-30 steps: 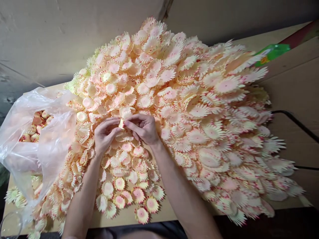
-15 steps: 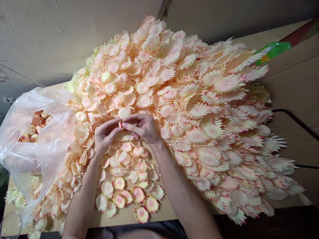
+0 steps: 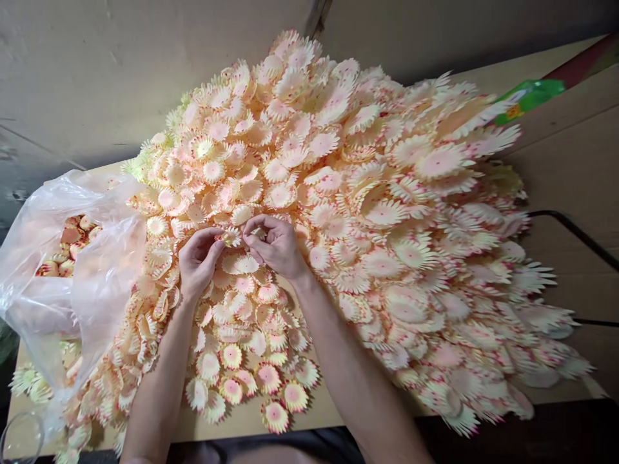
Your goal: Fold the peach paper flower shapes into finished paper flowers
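Observation:
A large heap of pale, fringed flower-like discs with pink centres and red-tipped edges spreads over the table. In front of its middle, my left hand pinches a small fringed piece between thumb and fingers. Just to the right, my right hand is closed, fingertips together, with a small pale piece partly showing between them. A narrow gap separates the two hands. Below them, smaller loose discs lie on the table between my forearms.
A clear plastic bag with bundled red-and-cream pieces sits at the left. A clear round rim shows at the lower left. Green packaging and a black bar are at the right. A wall stands behind.
My hands have moved apart, the left one slightly leftward. The fringed piece by my left fingertips now shows spread out, where before a small red-edged piece was held between both hands.

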`<state>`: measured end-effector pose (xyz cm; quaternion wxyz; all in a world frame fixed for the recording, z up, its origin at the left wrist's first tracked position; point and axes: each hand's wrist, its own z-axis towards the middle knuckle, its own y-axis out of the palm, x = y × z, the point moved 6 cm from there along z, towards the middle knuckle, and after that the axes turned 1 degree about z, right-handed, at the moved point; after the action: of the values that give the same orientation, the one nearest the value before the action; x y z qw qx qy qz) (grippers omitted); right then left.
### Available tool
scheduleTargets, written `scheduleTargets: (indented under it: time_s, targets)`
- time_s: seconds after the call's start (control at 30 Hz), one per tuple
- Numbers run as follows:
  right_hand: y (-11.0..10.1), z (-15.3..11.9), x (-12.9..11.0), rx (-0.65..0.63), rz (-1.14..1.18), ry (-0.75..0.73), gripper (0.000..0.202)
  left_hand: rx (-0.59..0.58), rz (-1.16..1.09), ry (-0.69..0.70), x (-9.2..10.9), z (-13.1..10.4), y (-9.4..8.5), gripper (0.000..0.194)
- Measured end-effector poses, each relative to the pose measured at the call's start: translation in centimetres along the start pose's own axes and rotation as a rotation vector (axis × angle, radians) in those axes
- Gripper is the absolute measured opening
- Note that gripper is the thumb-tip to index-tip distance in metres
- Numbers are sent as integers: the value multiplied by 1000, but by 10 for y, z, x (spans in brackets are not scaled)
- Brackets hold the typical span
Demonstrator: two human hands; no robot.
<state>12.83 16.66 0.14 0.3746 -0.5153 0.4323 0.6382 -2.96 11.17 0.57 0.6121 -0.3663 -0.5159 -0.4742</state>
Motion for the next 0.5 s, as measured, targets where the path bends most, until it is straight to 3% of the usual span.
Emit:
scheduleTargets:
  time_s: [0.13,0.3,0.5]
  targets:
    - [1,-1,-3,5,-227,-118,10,-78,28,29,3,0,5,25]
    - [2,-2,-5,22,-351,-195,8,-175,17,56,6,-1,11,27]
    - [5,-2,-12,61,-336,-253,9,-115,-6,43,1,-1,9,18]
